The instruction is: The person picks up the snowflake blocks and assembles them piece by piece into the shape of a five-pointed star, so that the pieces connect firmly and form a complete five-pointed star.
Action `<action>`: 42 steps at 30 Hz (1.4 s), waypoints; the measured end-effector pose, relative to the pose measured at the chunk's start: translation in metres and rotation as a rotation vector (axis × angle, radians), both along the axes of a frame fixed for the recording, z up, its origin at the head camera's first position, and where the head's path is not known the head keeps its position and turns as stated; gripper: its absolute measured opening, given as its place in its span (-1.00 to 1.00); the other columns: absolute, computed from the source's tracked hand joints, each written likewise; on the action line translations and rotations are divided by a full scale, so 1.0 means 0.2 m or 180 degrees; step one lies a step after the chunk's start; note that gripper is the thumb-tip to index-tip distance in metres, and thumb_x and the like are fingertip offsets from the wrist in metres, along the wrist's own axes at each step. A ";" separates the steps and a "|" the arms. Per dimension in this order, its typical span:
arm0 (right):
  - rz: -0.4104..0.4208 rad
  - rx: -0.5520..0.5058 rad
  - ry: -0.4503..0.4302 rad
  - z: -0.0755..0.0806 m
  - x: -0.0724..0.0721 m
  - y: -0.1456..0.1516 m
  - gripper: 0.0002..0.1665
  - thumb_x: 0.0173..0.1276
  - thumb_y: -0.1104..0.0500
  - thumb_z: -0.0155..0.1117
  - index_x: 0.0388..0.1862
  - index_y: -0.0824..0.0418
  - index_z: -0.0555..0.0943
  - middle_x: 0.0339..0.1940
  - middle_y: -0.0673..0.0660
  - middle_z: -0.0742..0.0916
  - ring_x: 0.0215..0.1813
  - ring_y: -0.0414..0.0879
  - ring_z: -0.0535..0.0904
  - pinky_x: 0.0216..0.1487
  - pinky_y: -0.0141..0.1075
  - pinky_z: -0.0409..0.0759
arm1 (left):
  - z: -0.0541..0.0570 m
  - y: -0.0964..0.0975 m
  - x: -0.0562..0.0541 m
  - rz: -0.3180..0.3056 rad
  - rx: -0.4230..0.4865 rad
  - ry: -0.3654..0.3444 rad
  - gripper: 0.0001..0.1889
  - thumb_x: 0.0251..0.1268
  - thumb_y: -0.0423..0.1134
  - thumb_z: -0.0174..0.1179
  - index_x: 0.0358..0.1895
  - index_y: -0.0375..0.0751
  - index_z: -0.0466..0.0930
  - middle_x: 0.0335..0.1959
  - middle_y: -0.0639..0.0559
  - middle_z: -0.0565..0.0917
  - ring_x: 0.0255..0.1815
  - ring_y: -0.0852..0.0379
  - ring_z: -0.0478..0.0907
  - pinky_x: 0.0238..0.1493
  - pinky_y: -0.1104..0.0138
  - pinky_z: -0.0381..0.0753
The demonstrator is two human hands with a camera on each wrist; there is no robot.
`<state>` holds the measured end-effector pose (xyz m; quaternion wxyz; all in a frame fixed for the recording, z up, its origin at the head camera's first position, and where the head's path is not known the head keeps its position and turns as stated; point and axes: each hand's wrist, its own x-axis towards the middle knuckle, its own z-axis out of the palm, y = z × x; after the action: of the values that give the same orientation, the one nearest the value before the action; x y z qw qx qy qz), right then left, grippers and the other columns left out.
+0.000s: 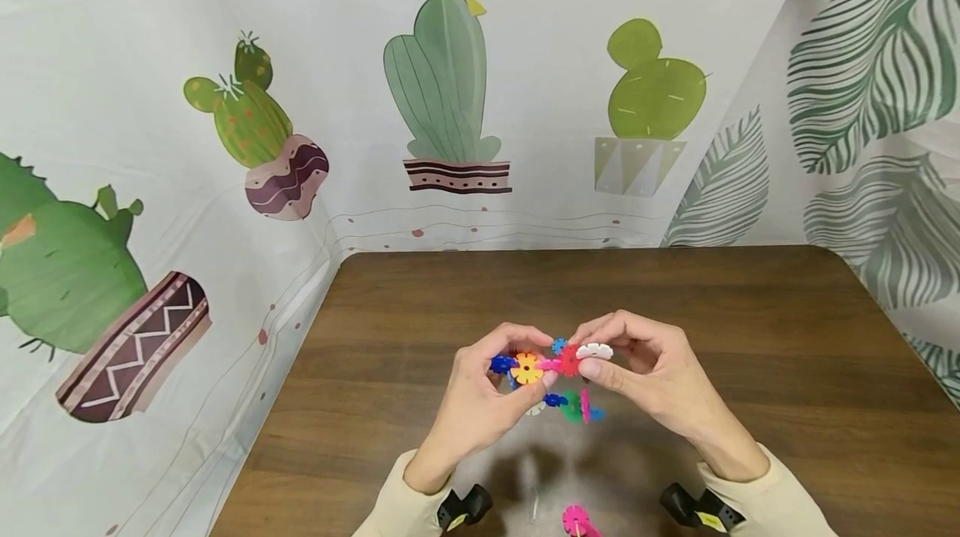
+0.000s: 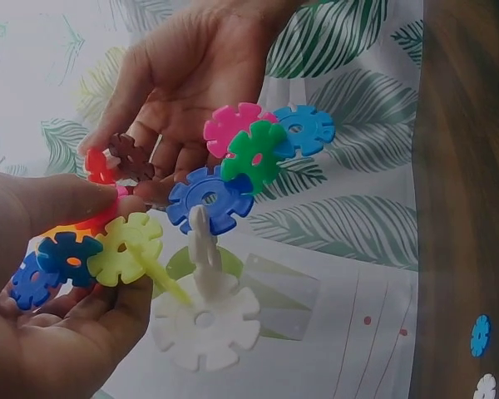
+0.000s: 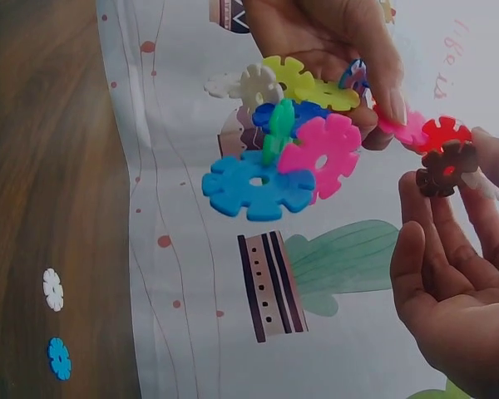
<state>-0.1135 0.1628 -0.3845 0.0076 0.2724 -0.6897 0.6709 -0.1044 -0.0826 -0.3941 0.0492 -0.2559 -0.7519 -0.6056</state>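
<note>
Both hands hold up a chain of notched plastic snowflake discs over the table. My left hand (image 1: 480, 408) pinches it near a yellow-orange disc (image 1: 527, 368), thumb in front and fingers behind. My right hand (image 1: 652, 362) pinches the other end between thumb and fingers, at a red disc (image 1: 570, 360) and a white disc (image 1: 595, 351). A brown disc (image 3: 449, 165) sits by the right fingertips. The rest of the chain hangs free below: a yellow disc (image 2: 126, 249), a large white disc (image 2: 206, 324), then blue, green (image 2: 255, 156), pink (image 3: 322, 158) and light blue (image 3: 259, 184) ones.
A pink disc piece (image 1: 576, 520) lies near the front edge of the brown wooden table (image 1: 360, 412). In the right wrist view, a loose white disc (image 3: 53, 289) and a blue disc (image 3: 59, 358) appear on the wood. Cactus-print cloth (image 1: 555, 103) hangs behind.
</note>
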 end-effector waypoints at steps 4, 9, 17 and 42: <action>0.0042 -0.0006 -0.0001 0.00 0.00 0.01 -0.70 0.28 0.57 0.44 -0.20 0.21 0.69 0.02 0.10 0.82 0.03 -0.04 0.76 0.07 -0.31 0.81 | 0.00 0.00 0.00 0.0019 -0.0027 0.0022 -0.65 0.34 -0.28 0.49 0.15 -0.05 0.69 -0.05 -0.12 0.83 -0.20 0.25 0.74 -0.21 0.29 0.84; 0.0089 0.0032 0.0024 -0.01 0.00 0.02 -0.71 0.30 0.55 0.44 -0.30 0.17 0.69 0.01 0.14 0.82 0.02 -0.01 0.75 0.07 -0.31 0.79 | 0.00 0.01 0.00 0.0011 -0.0102 0.0091 -0.66 0.36 -0.27 0.48 0.15 -0.01 0.69 -0.10 -0.05 0.83 -0.24 0.29 0.71 -0.25 0.33 0.81; 0.0202 -0.0021 0.0152 -0.04 -0.01 0.03 -0.64 0.25 0.60 0.43 -0.37 0.13 0.65 -0.03 0.15 0.82 0.00 0.00 0.75 -0.04 -0.26 0.78 | -0.01 0.00 0.00 -0.0080 -0.0222 0.0320 -0.66 0.40 -0.29 0.45 0.18 -0.03 0.66 -0.18 -0.02 0.79 -0.30 0.34 0.64 -0.33 0.39 0.75; 0.0199 0.0268 0.0121 0.00 0.00 0.05 -0.78 0.27 0.47 0.54 -0.34 0.18 0.74 -0.04 0.10 0.85 -0.01 -0.03 0.76 -0.01 -0.29 0.76 | -0.02 0.02 -0.01 -0.0178 -0.0388 0.0493 -0.59 0.37 -0.37 0.44 0.21 -0.01 0.63 -0.24 0.05 0.72 -0.31 0.36 0.59 -0.30 0.44 0.71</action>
<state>-0.1144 0.1729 -0.3846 -0.0117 0.3065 -0.7081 0.6359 -0.1058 -0.0794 -0.3980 0.0746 -0.3253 -0.7738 -0.5383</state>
